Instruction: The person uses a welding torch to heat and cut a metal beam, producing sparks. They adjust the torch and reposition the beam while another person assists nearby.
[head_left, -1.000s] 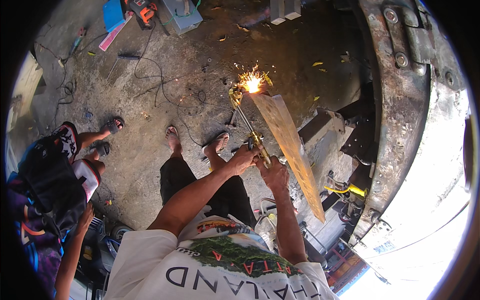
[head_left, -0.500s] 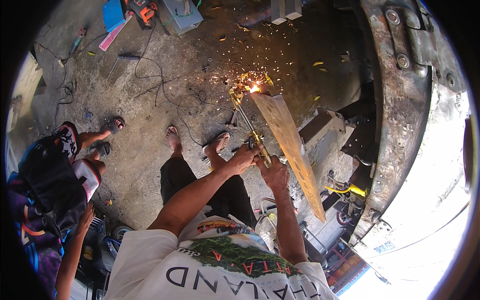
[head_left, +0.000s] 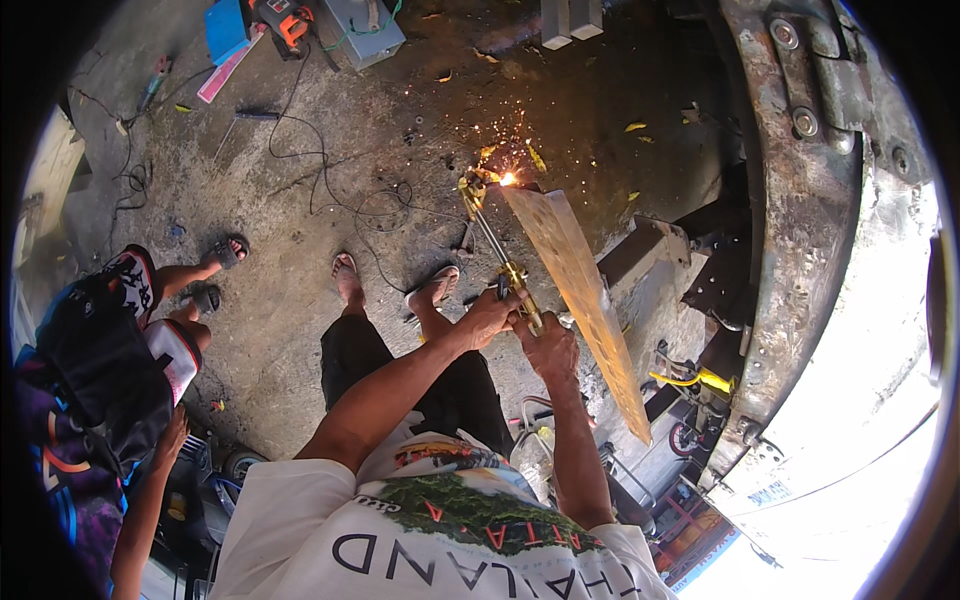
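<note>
The left hand (head_left: 485, 318) curls its fingers around the torch (head_left: 488, 235); the right hand (head_left: 549, 347) wraps its fingers around the rear. The torch's head is beside the beam's far end (head_left: 535, 203), sparking (head_left: 508, 179) above the floor (head_left: 270, 225).

Torch (head_left: 491, 236) just left of beam (head_left: 582, 313)

Concrete floor (head_left: 270, 225) (darkly stained), black cable (head_left: 323, 160), yellow leaves (head_left: 635, 127)
</note>
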